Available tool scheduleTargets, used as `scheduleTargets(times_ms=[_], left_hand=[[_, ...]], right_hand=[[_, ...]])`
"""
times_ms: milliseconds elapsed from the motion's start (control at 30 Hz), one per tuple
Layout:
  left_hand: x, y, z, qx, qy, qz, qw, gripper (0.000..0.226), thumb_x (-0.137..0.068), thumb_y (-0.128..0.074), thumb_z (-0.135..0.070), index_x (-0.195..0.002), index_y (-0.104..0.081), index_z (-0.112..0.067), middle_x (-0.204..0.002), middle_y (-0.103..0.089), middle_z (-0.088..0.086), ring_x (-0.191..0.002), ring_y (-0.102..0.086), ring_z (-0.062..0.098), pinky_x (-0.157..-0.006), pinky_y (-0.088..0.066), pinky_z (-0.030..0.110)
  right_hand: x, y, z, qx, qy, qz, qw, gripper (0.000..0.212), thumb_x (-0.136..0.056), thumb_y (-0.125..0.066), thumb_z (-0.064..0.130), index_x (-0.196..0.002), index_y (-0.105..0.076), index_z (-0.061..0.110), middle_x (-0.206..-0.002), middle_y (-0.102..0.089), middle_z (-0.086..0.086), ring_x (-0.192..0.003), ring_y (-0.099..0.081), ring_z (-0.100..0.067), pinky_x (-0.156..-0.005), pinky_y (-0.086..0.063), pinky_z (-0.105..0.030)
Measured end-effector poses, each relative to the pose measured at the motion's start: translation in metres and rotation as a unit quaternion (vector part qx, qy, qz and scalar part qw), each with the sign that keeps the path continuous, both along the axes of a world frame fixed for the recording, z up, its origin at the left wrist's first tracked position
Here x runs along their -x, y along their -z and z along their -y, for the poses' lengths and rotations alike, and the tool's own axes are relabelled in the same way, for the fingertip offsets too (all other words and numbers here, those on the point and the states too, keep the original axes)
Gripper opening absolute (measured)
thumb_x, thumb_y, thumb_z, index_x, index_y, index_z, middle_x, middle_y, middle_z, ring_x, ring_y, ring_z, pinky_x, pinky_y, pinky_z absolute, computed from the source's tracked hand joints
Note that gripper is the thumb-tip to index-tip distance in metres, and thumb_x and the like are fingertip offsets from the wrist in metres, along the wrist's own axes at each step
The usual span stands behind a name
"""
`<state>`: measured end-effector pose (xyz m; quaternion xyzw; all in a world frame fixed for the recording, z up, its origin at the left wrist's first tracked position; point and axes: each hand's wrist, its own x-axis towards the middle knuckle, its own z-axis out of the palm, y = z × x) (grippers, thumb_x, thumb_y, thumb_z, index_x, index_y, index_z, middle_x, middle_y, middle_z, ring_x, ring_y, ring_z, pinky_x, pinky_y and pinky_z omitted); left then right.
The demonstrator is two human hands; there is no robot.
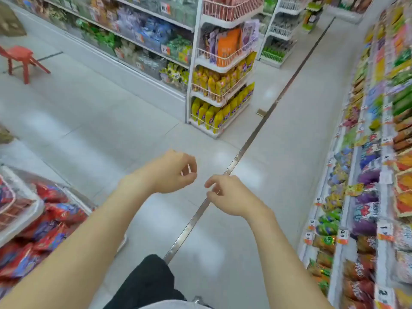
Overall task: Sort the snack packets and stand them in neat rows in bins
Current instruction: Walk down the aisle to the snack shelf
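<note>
Overall, shelves (347, 197) of snack packets (365, 214) line the right; a clear bin (88, 205) of red packets (58, 216) sits lower left. Left hand (171, 172) and right hand (229, 195) hover empty, loosely curled; best start there, gripping packet tops.

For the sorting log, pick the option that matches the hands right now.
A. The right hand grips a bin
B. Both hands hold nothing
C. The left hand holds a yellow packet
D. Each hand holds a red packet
B: the left hand and the right hand hang over the floor with fingers loosely curled round nothing, and the red packets lie untouched at lower left.
</note>
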<state>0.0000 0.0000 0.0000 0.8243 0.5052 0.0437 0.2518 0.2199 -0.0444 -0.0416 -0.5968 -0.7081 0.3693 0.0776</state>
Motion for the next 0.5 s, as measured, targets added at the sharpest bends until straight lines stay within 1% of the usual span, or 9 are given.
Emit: scheduleTargets(times_ms=[67,100,133,233,300,400,500], left_hand=[[0.008,0.017,-0.014,0.042,-0.018,-0.016,0.999,0.017,-0.099,-0.061,-0.033,-0.108,-0.072,-0.025,-0.088,-0.07,-0.014,-0.076,-0.061,0.005,-0.078,-0.054,0.03],[0.013,0.027,-0.022,0.049,-0.025,-0.026,0.998,0.017,-0.1,-0.06,-0.033,-0.109,-0.072,-0.024,-0.087,-0.069,-0.013,-0.078,-0.062,0.009,-0.074,-0.051,0.026],[0.019,0.036,-0.031,0.057,-0.035,-0.034,0.997,0.017,-0.101,-0.06,-0.033,-0.11,-0.071,-0.024,-0.087,-0.068,-0.014,-0.08,-0.063,0.011,-0.074,-0.05,0.025],[0.044,0.062,-0.073,0.072,-0.075,-0.005,0.995,0.018,-0.1,-0.059,-0.034,-0.11,-0.071,-0.025,-0.088,-0.067,-0.016,-0.081,-0.066,0.011,-0.083,-0.056,0.035],[0.067,0.08,-0.107,0.074,-0.11,0.01,0.991,0.018,-0.099,-0.057,-0.036,-0.108,-0.07,-0.028,-0.092,-0.069,-0.015,-0.08,-0.066,0.008,-0.082,-0.058,0.038],[0.104,0.098,-0.164,0.064,-0.167,0.027,0.984,0.018,-0.097,-0.053,-0.039,-0.104,-0.068,-0.032,-0.095,-0.07,-0.016,-0.081,-0.066,0.01,-0.079,-0.059,0.04],[0.14,0.1,-0.221,0.077,-0.194,0.031,0.978,0.02,-0.096,-0.051,-0.041,-0.104,-0.067,-0.033,-0.096,-0.07,-0.017,-0.084,-0.065,0.012,-0.08,-0.059,0.041]], right_hand=[[0.009,0.016,-0.024,0.022,-0.005,-0.003,1.0,0.027,-0.097,-0.057,0.028,-0.121,-0.067,0.026,-0.096,-0.07,0.007,-0.088,-0.067,-0.013,-0.071,-0.056,-0.028],[0.014,0.025,-0.036,0.03,-0.007,-0.005,1.0,0.026,-0.097,-0.057,0.027,-0.12,-0.067,0.026,-0.094,-0.071,0.006,-0.087,-0.067,-0.015,-0.071,-0.057,-0.03],[0.019,0.034,-0.05,0.04,-0.007,-0.004,0.999,0.026,-0.096,-0.056,0.028,-0.12,-0.067,0.026,-0.093,-0.07,0.006,-0.088,-0.066,-0.017,-0.073,-0.058,-0.033],[0.041,0.054,-0.099,0.037,-0.004,0.001,0.999,0.028,-0.095,-0.053,0.029,-0.119,-0.066,0.03,-0.091,-0.069,0.009,-0.096,-0.065,-0.017,-0.08,-0.061,-0.04],[0.058,0.067,-0.14,0.026,-0.014,0.023,0.999,0.028,-0.096,-0.053,0.028,-0.12,-0.067,0.03,-0.095,-0.069,0.009,-0.095,-0.066,-0.013,-0.086,-0.059,-0.039],[0.09,0.074,-0.208,0.023,-0.039,0.042,0.998,0.029,-0.096,-0.053,0.031,-0.122,-0.067,0.031,-0.103,-0.068,0.009,-0.1,-0.065,-0.015,-0.093,-0.056,-0.039],[0.123,0.07,-0.281,0.037,-0.085,0.057,0.994,0.029,-0.098,-0.055,0.03,-0.124,-0.067,0.03,-0.106,-0.068,0.008,-0.098,-0.065,-0.013,-0.093,-0.056,-0.039]])
